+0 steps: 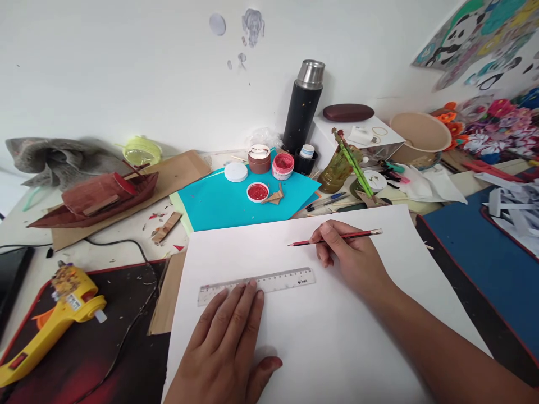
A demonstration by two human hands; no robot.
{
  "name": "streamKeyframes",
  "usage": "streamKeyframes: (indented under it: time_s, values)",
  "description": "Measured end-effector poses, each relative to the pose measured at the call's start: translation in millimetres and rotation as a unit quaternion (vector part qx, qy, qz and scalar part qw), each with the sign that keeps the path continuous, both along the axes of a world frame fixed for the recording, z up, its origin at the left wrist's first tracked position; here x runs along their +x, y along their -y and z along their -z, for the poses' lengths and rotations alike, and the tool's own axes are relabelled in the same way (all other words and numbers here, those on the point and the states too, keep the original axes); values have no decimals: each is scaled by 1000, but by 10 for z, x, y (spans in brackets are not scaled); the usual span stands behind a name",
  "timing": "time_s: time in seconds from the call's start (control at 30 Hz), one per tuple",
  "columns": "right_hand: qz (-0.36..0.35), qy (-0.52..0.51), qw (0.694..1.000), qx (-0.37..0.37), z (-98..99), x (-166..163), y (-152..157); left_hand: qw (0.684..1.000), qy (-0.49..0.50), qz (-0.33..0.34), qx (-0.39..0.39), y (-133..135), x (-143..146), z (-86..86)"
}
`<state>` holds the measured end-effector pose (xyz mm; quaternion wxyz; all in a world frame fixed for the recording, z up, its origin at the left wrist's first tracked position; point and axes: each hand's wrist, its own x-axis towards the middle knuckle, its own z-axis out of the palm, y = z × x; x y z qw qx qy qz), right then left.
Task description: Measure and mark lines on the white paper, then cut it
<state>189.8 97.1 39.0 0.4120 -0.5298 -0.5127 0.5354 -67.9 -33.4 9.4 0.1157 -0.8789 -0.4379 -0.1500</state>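
Observation:
A large sheet of white paper [328, 336] lies in front of me. My left hand [227, 342] rests flat on it, fingers stretched out over the lower edge of a clear plastic ruler [286, 279]. The ruler slopes slightly up to the right. Above the ruler's right end, my right hand [345, 252] grips a red and black pencil [357, 234]. Its sharpened tip points left, over the upper part of the paper; whether it touches the sheet I cannot tell.
A yellow glue gun [71, 314] lies at left on a dark mat, its cord alongside. Behind are a brown model boat [101, 196], red paint jar [283, 166] on blue card [202, 202], black thermos [302, 112] and brush jar [334, 174]. Paper strips [514, 205] lie at right.

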Motion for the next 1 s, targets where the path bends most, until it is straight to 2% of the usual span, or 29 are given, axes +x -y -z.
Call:
streamKeyframes:
  time_s: [1.0]
  values:
    - [-17, 21, 1000, 10, 35, 23, 8, 1000, 3, 2, -22, 6, 34, 20]
